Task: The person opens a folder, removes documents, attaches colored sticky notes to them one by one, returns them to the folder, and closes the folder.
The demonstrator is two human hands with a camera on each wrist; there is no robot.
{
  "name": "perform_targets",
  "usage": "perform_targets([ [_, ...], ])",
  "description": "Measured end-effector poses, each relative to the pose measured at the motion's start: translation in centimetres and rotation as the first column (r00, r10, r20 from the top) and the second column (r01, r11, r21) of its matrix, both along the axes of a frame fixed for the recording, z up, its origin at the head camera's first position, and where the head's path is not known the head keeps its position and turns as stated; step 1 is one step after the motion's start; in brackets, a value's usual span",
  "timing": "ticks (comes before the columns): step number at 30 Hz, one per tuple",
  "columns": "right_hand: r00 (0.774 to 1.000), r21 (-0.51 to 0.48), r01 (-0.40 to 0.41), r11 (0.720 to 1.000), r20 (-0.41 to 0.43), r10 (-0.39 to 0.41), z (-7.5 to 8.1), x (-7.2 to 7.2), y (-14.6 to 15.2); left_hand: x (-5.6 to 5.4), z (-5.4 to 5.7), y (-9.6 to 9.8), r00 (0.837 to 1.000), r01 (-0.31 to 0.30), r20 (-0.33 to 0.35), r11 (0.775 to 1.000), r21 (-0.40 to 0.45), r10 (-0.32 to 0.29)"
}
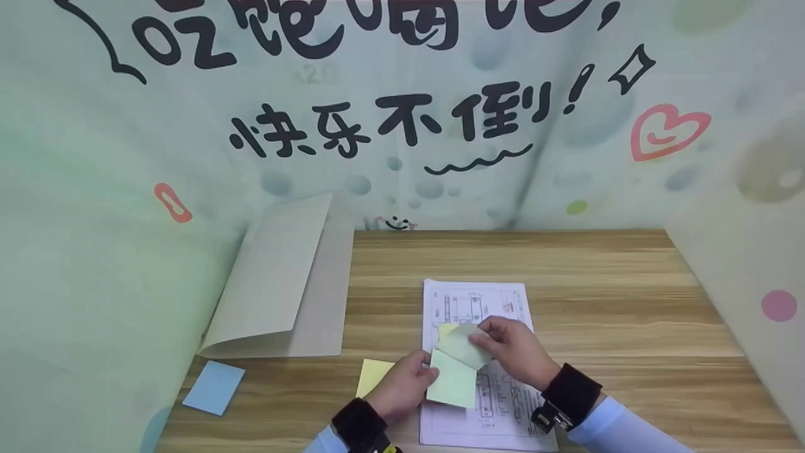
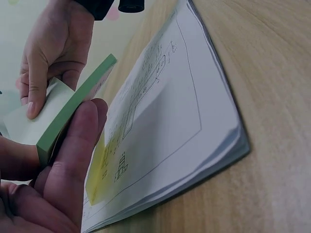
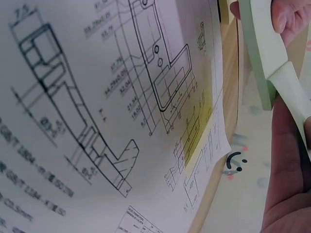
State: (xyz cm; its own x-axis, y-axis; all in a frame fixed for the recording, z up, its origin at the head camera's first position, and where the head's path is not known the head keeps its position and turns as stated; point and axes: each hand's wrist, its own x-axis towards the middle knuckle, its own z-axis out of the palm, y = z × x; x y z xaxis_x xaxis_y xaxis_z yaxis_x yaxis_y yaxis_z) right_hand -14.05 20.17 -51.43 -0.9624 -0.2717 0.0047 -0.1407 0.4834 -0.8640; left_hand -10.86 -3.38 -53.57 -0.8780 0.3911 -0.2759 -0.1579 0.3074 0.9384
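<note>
My left hand (image 1: 402, 385) grips a pad of pale green sticky notes (image 1: 451, 382), its thick edge showing in the left wrist view. With thumb and fingers, my right hand (image 1: 519, 353) pinches the top green note (image 1: 462, 346), lifted and bent back from the pad along one edge. Beneath both hands lies a stack of printed technical drawings (image 1: 494, 423). A yellow sticky note (image 3: 200, 138) is on the top drawing, partly covered by the green note in the head view.
A yellow sticky pad (image 1: 373, 375) lies beside my left hand, partly hidden by it. Farther left on the wooden table (image 1: 591, 277) is a blue sticky pad (image 1: 214, 387). A large pale folder (image 1: 270, 280) stands half-unfolded at the back left, by the printed curtain (image 1: 390, 182).
</note>
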Motion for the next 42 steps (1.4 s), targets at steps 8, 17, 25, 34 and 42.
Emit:
perform_targets([
  [8, 0.999, -0.015, 0.042, 0.999, 0.008, -0.042, 0.2, -0.6, 0.7, -0.2, 0.0, -0.3, 0.999, -0.022, 0.029, 1.0, -0.011, 0.023],
  [17, 0.976, 0.101, 0.166, 0.981, -0.156, -0.149, 0.2, -1.4, 2.7, -0.1, -0.4, -1.1, 0.999, -0.033, 0.017, 0.999, -0.011, 0.033],
  [25, 0.645, 0.526, 0.164, 0.835, -0.697, 0.313, -2.0, -0.6, 5.1, -0.2, -0.5, -1.7, 0.997, -0.072, 0.02, 0.997, -0.03, 0.072],
  [34, 0.514, 0.667, 0.139, 0.732, -0.681, 0.522, -4.2, -0.7, 5.8, -0.2, -0.5, -1.5, 0.995, -0.081, 0.063, 0.994, 0.067, 0.077],
  [42, 0.626, 0.696, 0.083, 0.713, -0.593, 0.506, -4.8, -0.6, 5.7, -0.2, -0.2, -1.7, 0.994, -0.077, 0.076, 0.995, 0.059, 0.072],
])
